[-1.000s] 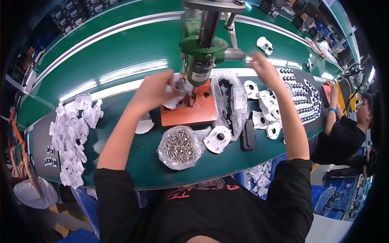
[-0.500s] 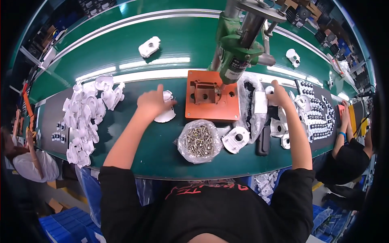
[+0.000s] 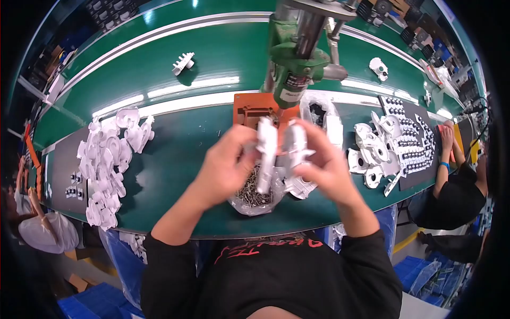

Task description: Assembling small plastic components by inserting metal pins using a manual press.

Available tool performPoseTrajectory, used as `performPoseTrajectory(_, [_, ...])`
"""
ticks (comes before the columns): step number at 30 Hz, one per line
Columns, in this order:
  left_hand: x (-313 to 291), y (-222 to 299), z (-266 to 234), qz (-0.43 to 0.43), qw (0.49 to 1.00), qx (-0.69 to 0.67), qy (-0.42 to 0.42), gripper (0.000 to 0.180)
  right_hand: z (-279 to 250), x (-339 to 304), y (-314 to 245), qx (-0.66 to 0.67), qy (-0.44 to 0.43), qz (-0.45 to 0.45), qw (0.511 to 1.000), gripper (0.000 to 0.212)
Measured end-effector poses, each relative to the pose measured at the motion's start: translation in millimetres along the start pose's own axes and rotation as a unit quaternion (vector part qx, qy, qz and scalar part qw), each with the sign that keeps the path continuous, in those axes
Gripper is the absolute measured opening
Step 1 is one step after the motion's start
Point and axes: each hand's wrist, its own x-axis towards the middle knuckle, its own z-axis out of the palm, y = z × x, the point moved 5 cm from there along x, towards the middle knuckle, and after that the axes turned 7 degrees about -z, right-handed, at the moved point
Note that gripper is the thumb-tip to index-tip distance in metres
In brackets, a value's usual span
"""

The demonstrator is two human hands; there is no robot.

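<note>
My left hand (image 3: 226,167) is closed on a white plastic housing part (image 3: 266,157), held upright on its edge. Facing it, a second white plastic housing part (image 3: 295,144) is gripped between the thumb and fingers of my right hand (image 3: 328,167). The two parts are close together with a narrow gap between them, slightly blurred. Both hands are above a clear bag of screws (image 3: 254,199) and in front of the orange fixture block (image 3: 245,101), which they partly hide. Another white housing part (image 3: 300,187) lies below my right hand.
A green press (image 3: 295,58) stands over the fixture. White housing parts (image 3: 109,154) are piled at left, with more parts (image 3: 372,154) at right beside rows of small black pieces (image 3: 417,143). A white part (image 3: 183,64) lies on the green belt beyond. Other people sit at both sides.
My hands have come together over the screw bag from opposite sides, each now holding a white part. The part left of the fixture is gone from the table. Parts on the belt have shifted left.
</note>
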Motion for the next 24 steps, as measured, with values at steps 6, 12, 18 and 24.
performPoseTrajectory(6, [-2,8,23,0.028,0.999,-0.019,0.010,0.022,21,-3,10,0.050,0.017,-0.108,0.993,0.080])
performPoseTrajectory(12, [-9,10,24,0.044,0.999,-0.011,-0.006,0.020,25,-6,18,0.219,-0.050,0.028,0.974,0.078])
performPoseTrajectory(18, [-11,0,33,-0.001,0.998,-0.062,-0.008,0.018,23,-11,21,0.171,-0.033,0.037,0.984,0.080])
performPoseTrajectory(24, [-17,-12,54,-0.168,0.901,-0.399,0.022,0.043,12,-5,23,0.006,0.022,-0.077,0.997,0.084])
